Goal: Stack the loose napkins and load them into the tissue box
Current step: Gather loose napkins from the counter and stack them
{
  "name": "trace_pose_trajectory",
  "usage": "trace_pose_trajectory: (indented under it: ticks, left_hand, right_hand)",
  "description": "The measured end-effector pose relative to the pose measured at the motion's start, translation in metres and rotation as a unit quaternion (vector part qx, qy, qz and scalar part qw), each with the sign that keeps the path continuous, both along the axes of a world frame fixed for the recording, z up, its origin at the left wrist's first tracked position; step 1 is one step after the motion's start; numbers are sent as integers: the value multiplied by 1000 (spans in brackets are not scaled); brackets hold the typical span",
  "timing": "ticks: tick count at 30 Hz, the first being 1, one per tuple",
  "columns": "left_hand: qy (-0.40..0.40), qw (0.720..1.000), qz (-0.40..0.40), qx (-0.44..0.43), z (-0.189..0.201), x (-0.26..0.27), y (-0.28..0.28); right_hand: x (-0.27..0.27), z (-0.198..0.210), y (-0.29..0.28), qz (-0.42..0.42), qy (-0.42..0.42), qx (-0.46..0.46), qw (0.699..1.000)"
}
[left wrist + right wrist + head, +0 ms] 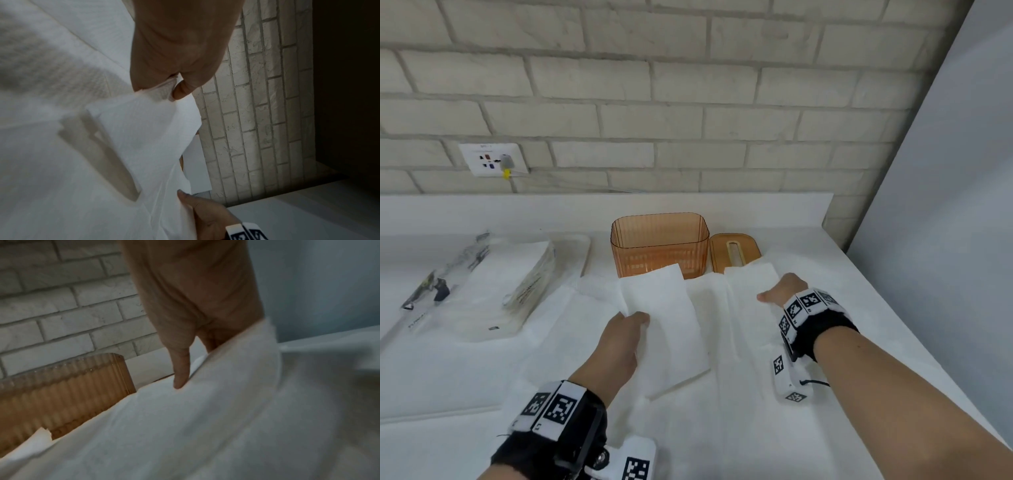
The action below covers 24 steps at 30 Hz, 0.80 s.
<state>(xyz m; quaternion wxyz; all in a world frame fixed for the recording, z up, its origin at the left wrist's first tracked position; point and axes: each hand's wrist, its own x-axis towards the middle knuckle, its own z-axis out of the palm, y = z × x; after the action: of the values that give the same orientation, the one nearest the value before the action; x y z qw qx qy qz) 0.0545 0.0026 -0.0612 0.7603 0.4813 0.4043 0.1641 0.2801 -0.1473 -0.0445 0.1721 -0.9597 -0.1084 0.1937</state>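
Clearly the gathering step is in hand: the left hand (625,337) pinches one napkin (664,318) at its edge between thumb and fingers, lifting it off the counter (859,294), while the right hand (786,289) curls over the edge of a second napkin (751,279) further right. More loose sheets lie flat between and around them (white on white, so their number is hard to tell). Next, I judge, the two held sheets need bringing together with edges squared, gently, since thin paper buckles. Behind them stands the orange tissue box (659,241), open and apparently empty, its slotted lid (734,250) lying just beside it. A plastic-wrapped napkin pack (513,274) sits at far left.
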Motion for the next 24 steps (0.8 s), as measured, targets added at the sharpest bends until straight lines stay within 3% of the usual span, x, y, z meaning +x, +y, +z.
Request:
trace_pose_trajectory:
  ticks: [6, 11, 16, 21, 23, 24]
  left_hand:
    - [3, 1000, 2, 4, -1, 12, -1]
    - [1, 1000, 4, -1, -4, 20, -6]
    - [10, 1000, 11, 4, -3, 29, -13]
    - [-28, 1000, -2, 2, 13, 43, -29]
    - [-75, 997, -2, -22, 23, 47, -37]
    - [-104, 994, 0, -38, 28, 48, -40]
  right_hand:
    - [12, -20, -2, -21, 22, -22, 999]
    - [16, -18, -2, -3, 38, 117, 992]
    - [4, 30, -23, 57, 64, 373, 924]
    - [-24, 76, -31, 112, 221, 529, 811]
    - [-35, 74, -24, 115, 213, 528, 814]
    - [-41, 70, -19, 117, 187, 511, 831]
